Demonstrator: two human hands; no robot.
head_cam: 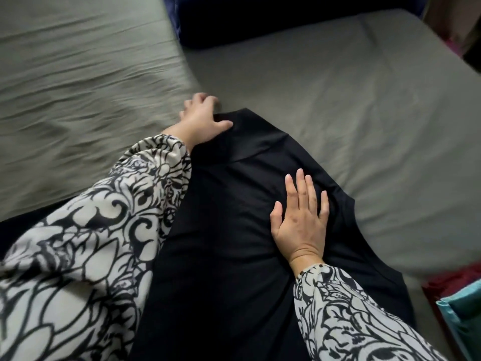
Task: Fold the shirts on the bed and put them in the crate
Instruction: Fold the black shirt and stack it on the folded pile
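Note:
A black shirt (234, 230) lies spread on the grey-green bed sheet (338, 100), running from the near edge toward the middle of the bed. My left hand (200, 118) is at the shirt's far left corner, thumb on top of the cloth and fingers curled over its edge. My right hand (299, 220) lies flat on the shirt's right side with straight, spread fingers, pressing the fabric down. Both arms wear black-and-white patterned sleeves. No crate shows plainly in this view.
A dark navy pillow or blanket (260, 19) lies at the head of the bed. At the lower right edge sit red (453, 282) and teal (463, 316) fabric items beside the bed. The sheet on the left is wrinkled and blurred.

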